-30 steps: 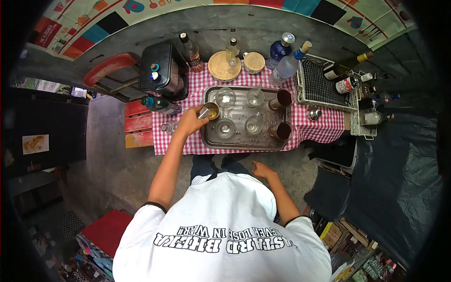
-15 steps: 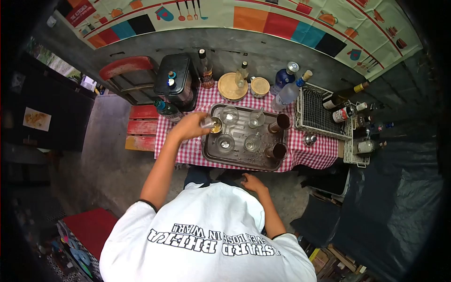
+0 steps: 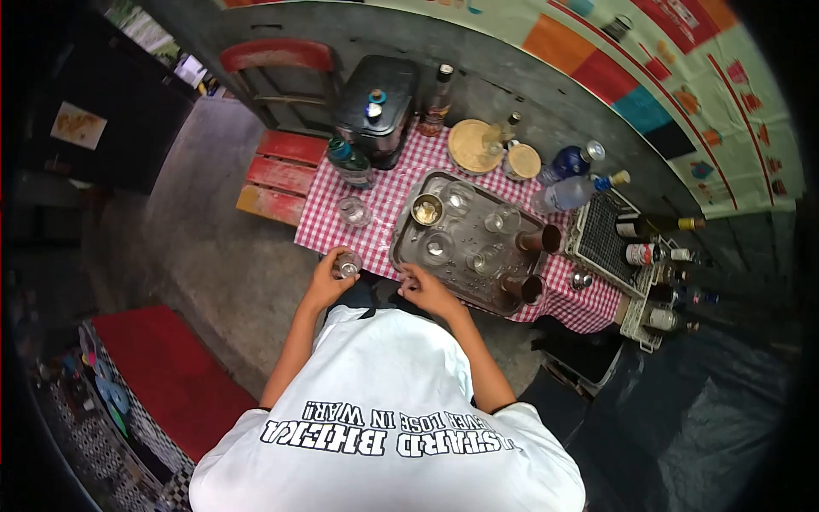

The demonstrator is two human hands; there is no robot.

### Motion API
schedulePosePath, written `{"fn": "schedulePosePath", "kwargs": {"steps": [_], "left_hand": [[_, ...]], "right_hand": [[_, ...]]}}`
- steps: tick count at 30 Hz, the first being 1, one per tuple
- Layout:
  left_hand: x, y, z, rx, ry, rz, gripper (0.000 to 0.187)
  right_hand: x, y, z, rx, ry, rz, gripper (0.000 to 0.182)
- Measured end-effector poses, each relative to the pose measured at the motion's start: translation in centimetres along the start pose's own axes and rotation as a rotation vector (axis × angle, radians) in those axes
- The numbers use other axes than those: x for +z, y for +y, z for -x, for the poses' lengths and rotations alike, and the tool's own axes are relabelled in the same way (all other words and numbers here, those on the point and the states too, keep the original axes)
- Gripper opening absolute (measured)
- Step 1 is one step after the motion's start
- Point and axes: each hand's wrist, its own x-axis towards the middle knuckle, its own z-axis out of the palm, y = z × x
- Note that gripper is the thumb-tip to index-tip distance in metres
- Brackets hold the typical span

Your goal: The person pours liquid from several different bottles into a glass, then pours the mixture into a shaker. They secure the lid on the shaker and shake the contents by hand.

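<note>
My left hand [image 3: 321,284] is closed around a small clear glass [image 3: 347,264] at the table's front left edge. Its fingers curl along the glass's side. Near the front left edge of the dark tray [image 3: 401,249], my right hand [image 3: 424,288] has its fingers partly bent and apart, with nothing visible between them. A metal cup [image 3: 426,210] with pale contents stands on the tray's left side, beside several clear glasses [image 3: 437,247]. Two dark brown cups [image 3: 520,288] occupy the tray's right side. Another clear glass [image 3: 353,212] rests on the checkered cloth, left of the tray.
Behind the tray are a green bottle [image 3: 351,164], a black container [image 3: 375,107], a round wooden lid [image 3: 474,147] and a blue bottle [image 3: 572,162]. A wire basket [image 3: 601,229] and more bottles lie to the right. A red chair [image 3: 281,162] adjoins the table's left side.
My left hand has moved from the metal cup to the table's front left edge, holding a glass. My right hand has risen to the tray's front. The view has turned; the glass on the cloth now shows.
</note>
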Motion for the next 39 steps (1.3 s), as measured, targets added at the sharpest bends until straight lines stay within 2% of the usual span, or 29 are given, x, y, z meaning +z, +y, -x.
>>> {"fn": "schedulePosePath", "kwargs": {"steps": [2,4,5,8,12,13,17,20,22,24,28,30,32,33,34,36,39], "left_hand": [[-1.0,-0.5,0.3,-0.008,0.028,-0.017,0.058],[-1.9,-1.0,0.4,0.016,0.075,-0.012,0.059],[-2.4,-1.1,0.4,-0.035,0.083,0.014,0.060],[-4.3,-1.0,-0.1,-0.016,0.113,-0.030,0.060],[-7.5,0.6,-0.9,-0.045,0.114,0.050,0.060],[-8.3,0.9,-1.2,-0.025,0.155,-0.058,0.061],[-11.5,0.5,-3.1,0.028,0.144,-0.086,0.060],[-13.1,-0.8,-4.9,0.125,0.122,-0.015,0.058],[-14.2,-0.3,-5.6,0.128,0.095,-0.024,0.057],[-15.3,0.9,-6.0,0.165,0.041,-0.134,0.056],[-17.6,1.6,-7.4,0.194,-0.003,-0.200,0.056],[-18.6,1.7,-8.0,0.163,-0.036,-0.187,0.056],[-19.3,2.0,-8.5,0.130,-0.064,-0.166,0.057],[-19.6,2.0,-8.9,0.163,-0.076,-0.152,0.058],[-19.8,2.0,-9.1,0.166,-0.094,-0.155,0.058],[-20.2,2.1,-9.8,0.167,-0.092,-0.145,0.058],[-20.1,2.2,-10.9,0.225,-0.134,-0.049,0.057]], "right_hand": [[-0.3,-1.8,-2.6,-0.103,0.012,-0.125,0.066],[-1.2,-3.2,-6.1,-0.134,0.061,-0.066,0.079],[-1.6,-4.0,-7.7,-0.121,0.104,0.030,0.082],[-2.0,-4.1,-12.9,-0.212,0.085,0.115,0.080],[-1.1,-2.5,-17.1,-0.182,0.027,0.204,0.086],[-0.3,-2.7,-17.4,-0.216,0.000,0.182,0.092],[1.6,-5.6,-16.7,-0.212,0.031,0.280,0.098],[2.4,-4.0,-18.1,-0.215,0.089,0.249,0.096],[3.1,-3.4,-18.4,-0.300,0.169,0.251,0.092],[3.4,-2.8,-18.8,-0.208,0.225,0.206,0.088],[4.1,-1.7,-19.2,-0.256,0.261,0.076,0.077],[4.4,-0.8,-19.0,-0.209,0.302,-0.007,0.071],[4.6,0.3,-18.9,-0.114,0.379,-0.225,0.066],[4.2,-1.6,-17.7,0.024,0.450,-0.066,0.062],[3.9,-2.1,-17.0,0.031,0.465,-0.073,0.062],[3.7,-3.2,-15.7,-0.059,0.501,-0.381,0.061],[3.2,-6.2,-13.5,-0.214,0.583,-0.553,0.063]]}}
